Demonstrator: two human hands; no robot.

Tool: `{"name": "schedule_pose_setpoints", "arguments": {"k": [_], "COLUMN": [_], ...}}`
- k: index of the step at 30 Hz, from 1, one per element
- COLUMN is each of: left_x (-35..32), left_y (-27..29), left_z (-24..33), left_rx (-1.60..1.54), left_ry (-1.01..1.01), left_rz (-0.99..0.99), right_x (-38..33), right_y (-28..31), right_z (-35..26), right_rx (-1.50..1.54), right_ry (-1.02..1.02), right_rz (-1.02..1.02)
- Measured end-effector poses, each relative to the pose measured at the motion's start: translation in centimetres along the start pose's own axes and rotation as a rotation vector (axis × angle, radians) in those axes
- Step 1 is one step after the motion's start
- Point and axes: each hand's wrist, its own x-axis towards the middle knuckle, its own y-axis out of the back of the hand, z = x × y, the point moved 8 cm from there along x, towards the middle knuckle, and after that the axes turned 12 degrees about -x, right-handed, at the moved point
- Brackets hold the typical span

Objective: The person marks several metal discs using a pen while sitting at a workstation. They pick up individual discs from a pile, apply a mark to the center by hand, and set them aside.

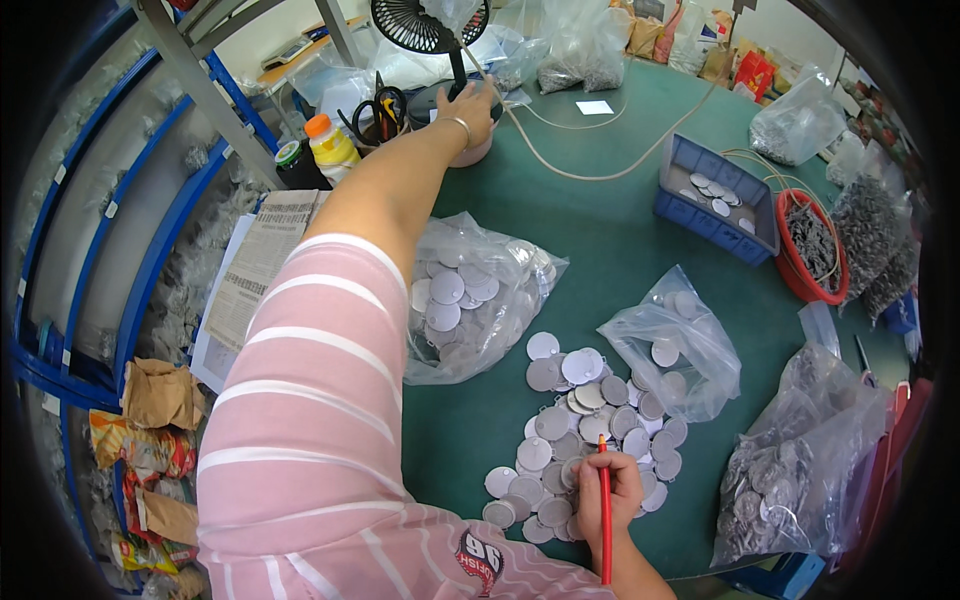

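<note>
- Discs (550, 422): thin, round, grey, loose heap at lower centre of the frame, some overlapping
- Right hand (620, 490), bottom centre: fingers closed round a red pen (606, 525), upper end over the heap; can't tell if it touches a disc
- Progress, my read: partway at most; heap is large, no neat stack or row, nothing visible sorts finished discs from untouched ones
- Small clear bag (700, 350) right of the heap: a few discs inside; larger clear bag (515, 325) at centre-left: many more; can't tell if either is stock or output
- Bulging bag (775, 475), lower right: grey metal pieces, blurred by creased plastic
- Blue tray (705, 220), upper right: only a handful of discs, so little gathered there if that's the destination
- Left hand (468, 115), upper centre: fingers stretched out by the base of a black fan (430, 22), gripping nothing visible; contact unclear
- Hidden: striped sleeve (320, 370) covers the larger bag's left edge; fan cut off by the top of the frame
</note>
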Motion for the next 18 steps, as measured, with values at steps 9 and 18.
{"name": "schedule_pose_setpoints", "arguments": {"k": [9,18], "left_x": [-6.7,-28.2], "left_y": [6.5,12.9], "left_z": [-0.3,14.1], "left_rx": [-0.303,-0.609], "left_ry": [-0.126,-1.114], "left_rz": [0.448,0.413], "right_x": [0.1,-0.1], "right_y": [-0.4,-0.1], "right_z": [-0.3,0.1], "right_rx": [0.046,0.096], "right_ry": [0.026,-0.04], "right_rz": [-0.016,0.006]}}
